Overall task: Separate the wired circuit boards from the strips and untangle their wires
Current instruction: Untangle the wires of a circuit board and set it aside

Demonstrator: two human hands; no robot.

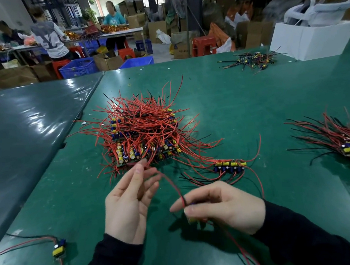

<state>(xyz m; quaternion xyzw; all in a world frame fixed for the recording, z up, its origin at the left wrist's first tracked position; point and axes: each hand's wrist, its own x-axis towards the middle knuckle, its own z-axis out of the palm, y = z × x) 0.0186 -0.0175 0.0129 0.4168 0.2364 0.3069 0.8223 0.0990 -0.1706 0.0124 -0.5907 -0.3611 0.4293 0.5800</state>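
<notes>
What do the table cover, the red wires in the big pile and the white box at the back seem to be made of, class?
Table cover: likely a green vinyl or rubber mat, semi-glossy, with soft reflections and scuffs.
Red wires: plastic-insulated flexible wire, smooth and slightly shiny, curving freely.
White box: possibly foam or painted card; matte, flat white faces, so the look leaves it open.

Glossy green plastic-looking table cover (229, 99); smooth red-insulated wires (144, 122).
</notes>
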